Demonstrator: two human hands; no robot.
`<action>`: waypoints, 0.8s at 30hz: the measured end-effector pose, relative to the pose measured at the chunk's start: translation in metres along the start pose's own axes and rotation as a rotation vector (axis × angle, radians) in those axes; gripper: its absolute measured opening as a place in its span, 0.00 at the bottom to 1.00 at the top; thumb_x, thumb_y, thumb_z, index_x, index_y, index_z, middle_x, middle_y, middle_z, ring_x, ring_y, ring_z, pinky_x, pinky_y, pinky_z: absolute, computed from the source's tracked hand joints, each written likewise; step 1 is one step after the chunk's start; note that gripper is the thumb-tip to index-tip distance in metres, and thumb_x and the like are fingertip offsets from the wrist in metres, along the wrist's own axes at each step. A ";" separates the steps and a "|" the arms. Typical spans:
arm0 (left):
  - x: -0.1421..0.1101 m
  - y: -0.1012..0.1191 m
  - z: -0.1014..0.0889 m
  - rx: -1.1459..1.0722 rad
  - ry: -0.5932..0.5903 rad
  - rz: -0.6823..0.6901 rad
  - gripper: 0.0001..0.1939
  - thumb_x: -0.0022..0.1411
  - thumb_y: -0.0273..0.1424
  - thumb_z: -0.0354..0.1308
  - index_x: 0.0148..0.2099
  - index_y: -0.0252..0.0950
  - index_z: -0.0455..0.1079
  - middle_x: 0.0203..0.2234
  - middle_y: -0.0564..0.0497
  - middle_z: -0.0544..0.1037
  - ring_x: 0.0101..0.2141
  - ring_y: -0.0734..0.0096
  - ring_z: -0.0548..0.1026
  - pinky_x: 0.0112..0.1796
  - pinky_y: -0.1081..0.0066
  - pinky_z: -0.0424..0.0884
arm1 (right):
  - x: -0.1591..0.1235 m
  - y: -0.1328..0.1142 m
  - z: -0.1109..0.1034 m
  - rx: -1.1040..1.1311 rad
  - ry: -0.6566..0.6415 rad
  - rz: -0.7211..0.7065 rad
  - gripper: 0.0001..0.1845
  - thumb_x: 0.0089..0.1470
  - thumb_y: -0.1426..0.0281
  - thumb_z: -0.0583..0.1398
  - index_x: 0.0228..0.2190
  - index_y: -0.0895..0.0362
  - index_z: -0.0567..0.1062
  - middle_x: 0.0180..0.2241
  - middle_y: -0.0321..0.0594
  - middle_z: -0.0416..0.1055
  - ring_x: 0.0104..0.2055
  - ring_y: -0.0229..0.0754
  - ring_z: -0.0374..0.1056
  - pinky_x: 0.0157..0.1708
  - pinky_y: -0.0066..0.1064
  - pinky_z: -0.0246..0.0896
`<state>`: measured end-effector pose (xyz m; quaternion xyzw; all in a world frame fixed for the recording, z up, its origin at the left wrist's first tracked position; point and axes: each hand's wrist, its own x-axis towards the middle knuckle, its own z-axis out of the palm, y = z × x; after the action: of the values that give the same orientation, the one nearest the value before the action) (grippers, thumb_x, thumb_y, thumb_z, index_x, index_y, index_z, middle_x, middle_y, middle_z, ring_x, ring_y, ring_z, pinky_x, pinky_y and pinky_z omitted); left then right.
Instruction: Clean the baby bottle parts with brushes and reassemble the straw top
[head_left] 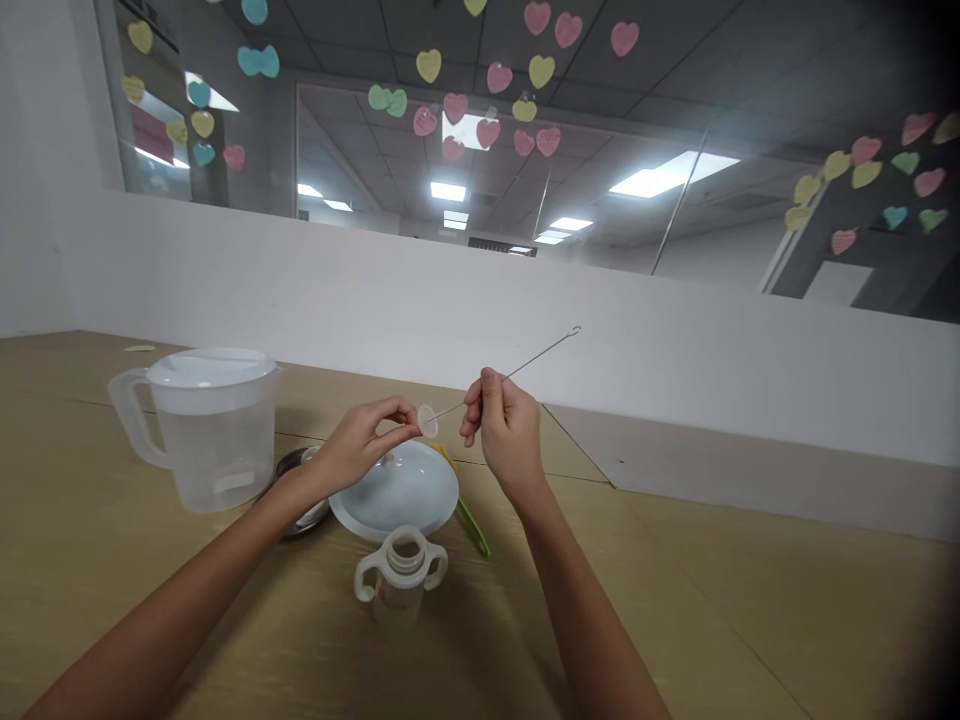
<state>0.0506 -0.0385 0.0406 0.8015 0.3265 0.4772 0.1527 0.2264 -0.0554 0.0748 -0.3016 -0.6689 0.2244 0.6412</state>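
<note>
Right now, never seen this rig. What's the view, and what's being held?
No machine here: these are a person's own bare hands, filmed by one camera worn on the head, looking forward and down. The left hand pinches a small clear disc beside a thin wire with a looped tip, which the right hand holds. On the wooden table stand a lidded plastic pitcher, a two-handled baby bottle and a round white lid.
</note>
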 end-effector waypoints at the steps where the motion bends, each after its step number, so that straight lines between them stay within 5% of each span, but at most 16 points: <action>1: 0.000 0.000 0.000 0.002 0.001 0.000 0.10 0.60 0.37 0.52 0.35 0.35 0.68 0.32 0.52 0.76 0.37 0.70 0.72 0.41 0.71 0.66 | -0.001 0.000 0.000 -0.012 -0.006 -0.002 0.24 0.56 0.51 0.51 0.21 0.57 0.65 0.14 0.29 0.58 0.13 0.30 0.59 0.12 0.21 0.55; 17: 0.000 -0.001 0.001 -0.053 -0.017 0.017 0.10 0.60 0.37 0.53 0.36 0.35 0.69 0.33 0.52 0.76 0.36 0.71 0.73 0.40 0.72 0.67 | 0.001 -0.002 -0.001 0.113 -0.071 0.044 0.23 0.56 0.51 0.52 0.22 0.58 0.65 0.13 0.29 0.59 0.13 0.32 0.60 0.11 0.22 0.57; 24: 0.000 0.001 0.001 -0.031 -0.015 0.010 0.10 0.60 0.37 0.53 0.36 0.36 0.69 0.32 0.52 0.76 0.36 0.70 0.73 0.40 0.71 0.67 | -0.001 0.000 -0.001 -0.006 -0.017 -0.016 0.23 0.58 0.54 0.51 0.22 0.58 0.66 0.14 0.29 0.58 0.14 0.30 0.60 0.13 0.20 0.56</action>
<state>0.0517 -0.0393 0.0405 0.8042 0.3140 0.4769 0.1653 0.2278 -0.0563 0.0745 -0.2964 -0.6774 0.2199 0.6364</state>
